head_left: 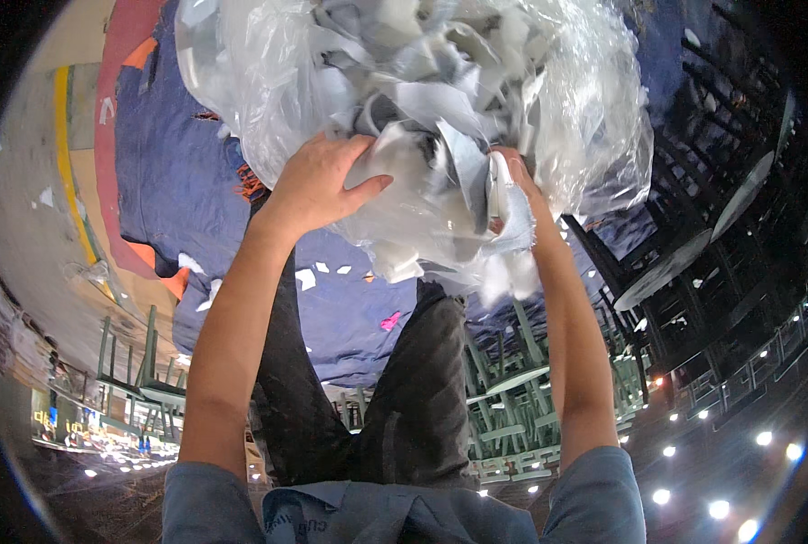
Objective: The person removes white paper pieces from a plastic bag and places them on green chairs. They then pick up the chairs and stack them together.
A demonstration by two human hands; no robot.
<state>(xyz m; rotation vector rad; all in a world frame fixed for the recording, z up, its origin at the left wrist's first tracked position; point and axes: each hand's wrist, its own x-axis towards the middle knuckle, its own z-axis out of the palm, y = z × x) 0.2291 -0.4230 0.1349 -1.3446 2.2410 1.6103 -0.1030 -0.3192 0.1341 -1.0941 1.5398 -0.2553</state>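
Observation:
A large clear plastic bag full of white and grey fabric scraps lies open in front of me. My left hand is at the near left side of the pile, its thumb held apart from the fingers, touching the bag and scraps. On the other side my right hand is partly hidden behind a pale, frayed scrap, with its fingers closed around scraps. Some white pieces hang blurred at the bag's near edge, below the right hand.
Blue cloth with a red border covers the floor under the bag. Small white offcuts and a pink scrap lie on it near my legs. Dark stacked racks or furniture stand right; green stools stand behind left.

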